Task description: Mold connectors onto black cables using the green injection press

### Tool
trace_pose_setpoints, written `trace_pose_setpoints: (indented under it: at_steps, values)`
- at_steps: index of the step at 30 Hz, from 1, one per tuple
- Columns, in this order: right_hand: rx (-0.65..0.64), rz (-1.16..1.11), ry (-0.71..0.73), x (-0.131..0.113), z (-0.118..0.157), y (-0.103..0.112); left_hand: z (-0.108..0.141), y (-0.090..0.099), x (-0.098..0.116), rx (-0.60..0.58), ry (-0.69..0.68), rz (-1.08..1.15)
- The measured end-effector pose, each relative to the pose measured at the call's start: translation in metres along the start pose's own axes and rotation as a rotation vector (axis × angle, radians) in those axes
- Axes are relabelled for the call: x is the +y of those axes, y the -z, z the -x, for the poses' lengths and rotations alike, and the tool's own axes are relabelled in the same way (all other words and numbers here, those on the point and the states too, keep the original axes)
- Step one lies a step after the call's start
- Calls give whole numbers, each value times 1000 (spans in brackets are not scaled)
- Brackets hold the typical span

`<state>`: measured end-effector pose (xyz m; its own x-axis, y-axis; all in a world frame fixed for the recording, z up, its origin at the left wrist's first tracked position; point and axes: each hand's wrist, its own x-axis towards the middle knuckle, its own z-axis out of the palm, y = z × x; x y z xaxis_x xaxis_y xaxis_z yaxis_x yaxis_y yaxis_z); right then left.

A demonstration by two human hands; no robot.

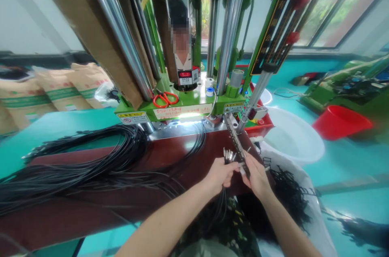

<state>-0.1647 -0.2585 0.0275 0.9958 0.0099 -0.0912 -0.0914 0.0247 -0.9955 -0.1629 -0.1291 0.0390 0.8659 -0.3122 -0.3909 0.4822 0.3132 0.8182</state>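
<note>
My left hand (221, 174) is closed around a bundle of thin black cables (223, 202), whose bright metal ends (229, 155) stick up above the fingers. The cables hang down in front of my lap. Just to the right, my right hand (257, 174) grips the near end of a long, narrow metal bar (234, 135) with a row of small fittings along it. The bar slants up and left toward the green press (164, 113). Both hands nearly meet at the bar, and small pale bits show between the fingers, too small to name.
Black cables (130, 147) lie in a large heap on the brown table (209, 172). Red-handled scissors (165, 99) rest on the press. At right are a white sack (316, 212) of black parts, a white basin (316, 139) and a red bucket (340, 123). A person (182, 60) shows behind the press.
</note>
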Motion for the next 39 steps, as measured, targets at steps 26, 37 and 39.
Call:
trace_pose_setpoints:
  at_steps: [26,37,39]
  values:
    - [-54,-10,-35,2,-2,4,-8,14,9,-7,4,-52]
    - [-66,142,-21,0,0,0,-6,14,8,115,-186,-171]
    - [-42,50,-52,-1,-1,0,-7,19,12,190,-290,-228]
